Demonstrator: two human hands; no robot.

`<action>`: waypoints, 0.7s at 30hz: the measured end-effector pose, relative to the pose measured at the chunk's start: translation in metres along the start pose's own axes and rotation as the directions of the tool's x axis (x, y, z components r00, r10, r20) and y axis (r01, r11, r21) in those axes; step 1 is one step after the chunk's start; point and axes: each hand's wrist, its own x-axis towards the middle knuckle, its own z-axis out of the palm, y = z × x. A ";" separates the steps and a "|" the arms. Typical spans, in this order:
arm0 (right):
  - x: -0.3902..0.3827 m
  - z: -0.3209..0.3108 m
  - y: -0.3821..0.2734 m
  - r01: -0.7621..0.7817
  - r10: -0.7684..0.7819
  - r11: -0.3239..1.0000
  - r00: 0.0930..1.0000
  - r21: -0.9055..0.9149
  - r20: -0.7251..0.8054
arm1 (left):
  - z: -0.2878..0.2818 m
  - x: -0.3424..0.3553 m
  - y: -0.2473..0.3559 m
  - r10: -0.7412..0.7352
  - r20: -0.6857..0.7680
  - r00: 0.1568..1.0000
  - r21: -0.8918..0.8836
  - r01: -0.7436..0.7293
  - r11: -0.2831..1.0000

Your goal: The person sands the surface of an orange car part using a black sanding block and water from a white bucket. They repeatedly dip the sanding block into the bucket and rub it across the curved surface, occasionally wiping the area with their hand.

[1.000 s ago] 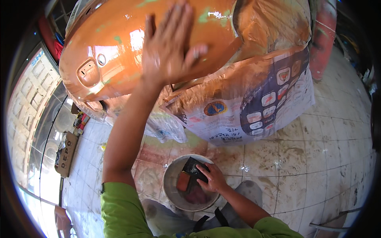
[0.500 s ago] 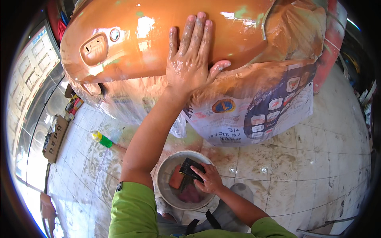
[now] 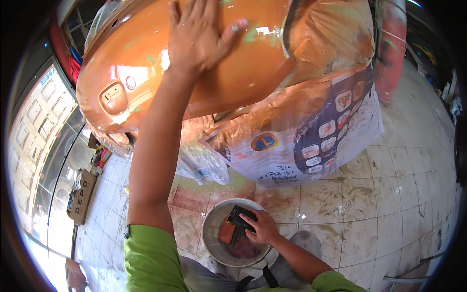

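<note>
My left hand (image 3: 197, 46) lies flat on a wet, glossy orange car body panel (image 3: 233, 73), fingers stretched out and thumb spread. To its left the panel has a handle recess (image 3: 113, 98) and a round hole (image 3: 130, 82). Faint greenish patches show through the orange. Lower down, my right hand (image 3: 264, 228) grips a black sanding block (image 3: 242, 217) over a pale round bucket (image 3: 208, 242). Inside the bucket are a reddish-orange block (image 3: 226, 232) and a dull pink piece (image 3: 243, 249) whose kind I cannot make out.
Printed masking sheet (image 3: 277, 160) hangs below the panel, with clear plastic (image 3: 204, 165) beside it and orange-sprayed masking paper (image 3: 331, 34) at the right. A cardboard box (image 3: 81, 197) stands at the left on the stained tile floor (image 3: 360, 209). A red post (image 3: 390, 53) rises at the far right.
My left hand has slid farther up the panel, away from its lower edge. The whole view has shifted. My right hand stays over the bucket with the black sanding block.
</note>
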 end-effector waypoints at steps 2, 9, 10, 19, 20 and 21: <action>-0.001 0.001 0.001 0.000 0.000 1.000 1.000 -0.009 -0.010 | 0.004 0.011 0.001 -0.058 -0.022 0.998 0.053 0.059 0.997; -0.002 -0.006 0.003 0.002 0.000 0.999 0.998 0.039 -0.056 | -0.008 -0.039 0.038 -0.117 0.016 0.993 -0.034 0.117 0.993; -0.002 -0.008 0.003 0.004 -0.001 0.999 0.998 0.040 -0.056 | -0.009 -0.046 0.043 -0.135 0.057 0.989 -0.010 0.136 0.991; -0.002 -0.006 0.001 0.011 -0.008 0.999 0.998 0.044 -0.060 | 0.000 -0.141 0.034 0.007 0.103 0.995 -0.057 -0.001 0.998; -0.002 -0.006 0.001 0.008 -0.005 0.999 0.998 0.043 -0.062 | -0.003 -0.147 0.027 0.049 0.130 0.990 -0.053 -0.042 0.998; -0.001 -0.007 0.002 0.004 -0.001 0.999 0.998 0.042 -0.064 | -0.003 -0.149 0.022 0.091 0.156 0.984 -0.051 -0.083 0.995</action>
